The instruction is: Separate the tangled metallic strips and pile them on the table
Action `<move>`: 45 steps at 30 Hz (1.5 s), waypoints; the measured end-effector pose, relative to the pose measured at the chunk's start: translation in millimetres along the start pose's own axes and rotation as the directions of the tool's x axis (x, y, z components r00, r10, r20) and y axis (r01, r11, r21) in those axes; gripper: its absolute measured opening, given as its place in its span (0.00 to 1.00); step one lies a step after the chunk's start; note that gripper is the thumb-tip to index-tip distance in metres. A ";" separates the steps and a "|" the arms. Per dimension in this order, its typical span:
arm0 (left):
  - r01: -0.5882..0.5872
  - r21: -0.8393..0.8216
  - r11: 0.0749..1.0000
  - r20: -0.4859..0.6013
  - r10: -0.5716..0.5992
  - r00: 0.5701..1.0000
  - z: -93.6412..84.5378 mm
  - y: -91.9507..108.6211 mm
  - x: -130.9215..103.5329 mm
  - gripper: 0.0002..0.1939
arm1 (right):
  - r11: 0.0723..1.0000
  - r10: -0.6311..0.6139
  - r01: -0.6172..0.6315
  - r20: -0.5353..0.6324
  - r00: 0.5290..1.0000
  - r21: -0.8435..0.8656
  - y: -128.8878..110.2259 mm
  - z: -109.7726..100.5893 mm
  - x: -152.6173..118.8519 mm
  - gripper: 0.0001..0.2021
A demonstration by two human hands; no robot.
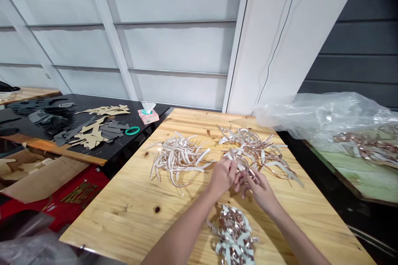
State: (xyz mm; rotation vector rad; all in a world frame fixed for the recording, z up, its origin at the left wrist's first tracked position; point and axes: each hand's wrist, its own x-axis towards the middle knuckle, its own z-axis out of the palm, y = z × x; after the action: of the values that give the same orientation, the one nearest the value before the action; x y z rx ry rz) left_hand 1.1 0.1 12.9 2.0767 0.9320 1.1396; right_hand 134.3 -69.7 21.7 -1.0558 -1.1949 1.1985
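So the shiny strips point(239, 165) were up in both hands, just above the middle of the wooden counter point(124, 215), right at the near edge of the right pile point(248, 145). The left hand point(224, 174) had its fingers pinched on them near one end, and the right hand point(259, 188) had its fingers curled around them lower down, though I couldn't tell how tight that hold was. My worry was snagging: the loose ends hung so close to that pile that a tug could've dragged a whole tangle along, or bent a strip if yanked. A loose pinch might've let a few slip out, too. The left pile point(178, 157) was well spread and near the left wrist, so a careless sweep could've mixed the two. Closer to the body, the curly bundle point(234, 236) sat between the forearms, easy to bump. Past the far right corner, the clear plastic point(326, 112) looked like it could catch ends.
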 end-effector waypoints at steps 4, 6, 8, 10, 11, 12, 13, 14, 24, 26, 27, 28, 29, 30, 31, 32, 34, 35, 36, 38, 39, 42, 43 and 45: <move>-0.064 0.159 0.985 0.090 0.050 0.995 0.4 0.4 -0.8 0.21 | 1.000 -0.003 0.004 -0.024 1.000 0.025 9.0 -7.0 4.4 0.20; -0.108 0.229 0.967 0.135 0.079 0.988 0.2 2.3 -1.3 0.22 | 0.999 -0.005 0.008 -0.057 0.998 0.051 16.7 -11.2 7.2 0.20; -0.127 0.257 0.958 0.157 0.088 0.984 0.3 4.5 -1.5 0.23 | 0.999 0.008 -0.004 -0.080 0.997 0.054 22.3 -14.1 8.7 0.21; -0.106 0.260 0.960 0.131 0.073 0.989 0.8 5.9 -0.8 0.24 | 0.999 0.022 -0.019 -0.087 0.996 0.034 23.4 -14.8 8.3 0.23; -0.080 0.260 0.962 0.107 0.053 0.993 1.2 5.9 -0.2 0.24 | 1.000 0.029 -0.028 -0.090 0.996 0.010 22.2 -14.2 7.6 0.23; -0.047 0.259 0.965 0.083 0.026 0.996 1.7 5.4 0.6 0.25 | 0.999 0.037 -0.039 -0.103 0.994 -0.019 20.2 -13.1 6.6 0.24; -0.012 0.254 0.967 0.066 -0.005 0.998 1.9 4.6 1.4 0.26 | 0.997 0.045 -0.052 -0.124 0.991 -0.051 17.6 -11.6 5.6 0.24; 0.021 0.245 0.969 0.054 -0.035 0.998 1.9 3.5 2.2 0.26 | 0.995 0.049 -0.062 -0.149 0.988 -0.079 14.8 -10.0 4.6 0.24; -0.108 0.056 0.993 0.097 0.102 0.990 -10.2 14.7 3.2 0.23 | 0.952 -0.187 0.165 -0.064 0.980 -0.259 -1.4 -7.0 -4.6 0.16; -0.134 -0.031 0.991 0.177 0.137 0.975 -11.8 17.8 2.4 0.21 | 0.932 -0.210 0.190 -0.032 0.977 -0.308 -3.7 -6.9 -6.5 0.15; -0.130 -0.073 0.989 0.212 0.143 0.967 -12.3 18.6 2.1 0.21 | 0.922 -0.218 0.200 -0.018 0.976 -0.331 -4.6 -6.8 -7.1 0.15; -0.122 -0.112 0.986 0.239 0.146 0.960 -12.5 19.1 1.8 0.21 | 0.913 -0.225 0.208 -0.007 0.974 -0.350 -5.3 -6.7 -7.5 0.15; -0.112 -0.148 0.983 0.257 0.147 0.955 -12.5 19.3 1.6 0.21 | 0.908 -0.230 0.216 0.003 0.973 -0.359 -5.8 -6.7 -7.7 0.15; -0.102 -0.179 0.979 0.266 0.148 0.952 -12.2 19.4 1.4 0.22 | 0.907 -0.235 0.223 0.010 0.972 -0.357 -6.1 -6.9 -7.7 0.15; -0.093 -0.203 0.975 0.265 0.146 0.953 -11.6 19.6 1.3 0.22 | 0.910 -0.240 0.230 0.015 0.971 -0.346 -6.1 -7.4 -7.4 0.15; -0.085 -0.222 0.971 0.258 0.143 0.956 -10.6 19.9 1.0 0.23 | 0.915 -0.244 0.235 0.012 0.970 -0.328 -5.9 -8.0 -7.1 0.15; -0.069 -0.256 0.964 0.229 0.129 0.965 -7.5 21.0 0.4 0.24 | 0.931 -0.248 0.233 -0.020 0.968 -0.283 -5.3 -9.5 -6.2 0.15; -0.058 -0.275 0.960 0.217 0.121 0.969 -5.6 21.7 -0.1 0.24 | 0.939 -0.246 0.226 -0.045 0.968 -0.259 -5.1 -10.1 -5.8 0.15; -0.045 -0.295 0.954 0.210 0.111 0.971 -3.6 22.5 -0.6 0.24 | 0.948 -0.239 0.216 -0.074 0.968 -0.233 -4.9 -10.6 -5.4 0.15; -0.017 -0.334 0.943 0.214 0.093 0.972 0.2 24.3 -1.6 0.25 | 0.967 -0.212 0.189 -0.129 0.969 -0.172 -4.9 -10.8 -5.0 0.15; -0.003 -0.352 0.936 0.216 0.085 0.973 1.8 25.1 -2.1 0.25 | 0.976 -0.193 0.173 -0.150 0.970 -0.133 -5.2 -10.6 -4.9 0.15; 0.027 -0.394 0.919 0.213 0.062 0.975 5.0 27.4 -2.9 0.26 | 0.992 -0.116 0.122 -0.201 0.973 0.017 -6.7 -9.1 -5.0 0.13; 0.034 -0.401 0.915 0.207 0.055 0.977 5.7 28.0 -3.1 0.26 | 0.992 -0.088 0.105 -0.214 0.973 0.073 -7.4 -8.7 -5.0 0.13; 0.052 -0.416 0.908 0.201 0.036 0.979 7.2 29.0 -3.6 0.26 | 0.981 -0.027 0.071 -0.233 0.972 0.182 -8.7 -8.3 -4.9 0.12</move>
State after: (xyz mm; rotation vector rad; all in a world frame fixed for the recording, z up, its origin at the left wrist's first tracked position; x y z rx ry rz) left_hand 14.5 -20.8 30.0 1.7904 0.5370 0.9947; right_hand 143.5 -75.2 29.0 -0.9861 -0.9037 1.0952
